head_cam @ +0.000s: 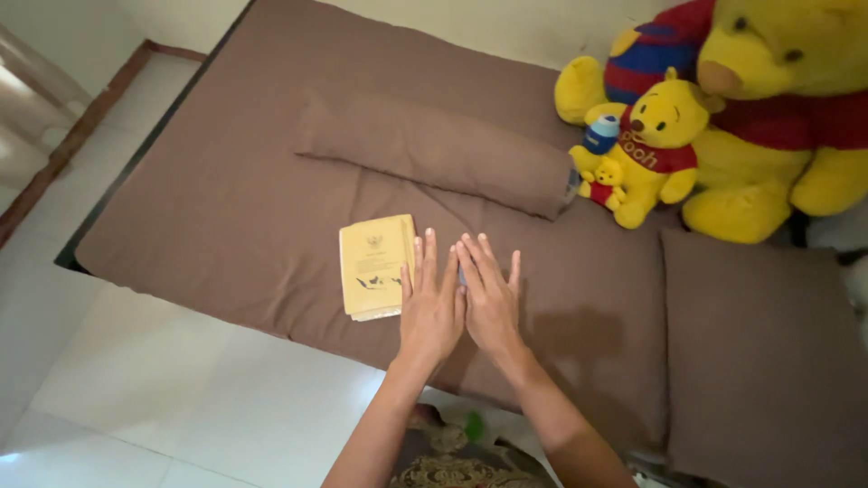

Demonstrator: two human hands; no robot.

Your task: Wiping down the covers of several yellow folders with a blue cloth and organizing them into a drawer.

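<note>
Both hands are flat, palms down, on the brown mattress point(226, 208), side by side and touching along the index fingers. The left hand point(430, 303) has its fingers straight and nearly together, its thumb edge just brushing the yellow booklet point(374, 265) lying right beside it. The right hand point(490, 298) is a bit more spread, pinky angled out. Neither grips anything. A brown bolster point(434, 149) lies beyond the hands, with 3 yellow plush bears point(759, 108) further right and a brown pillow point(759, 343) below them.

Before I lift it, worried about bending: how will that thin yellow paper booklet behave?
The thin yellow paper booklet looks light and probably floppy. Lying flat on the soft brown mattress cover, it should slide, not roll. The left hand rests beside it.
</note>
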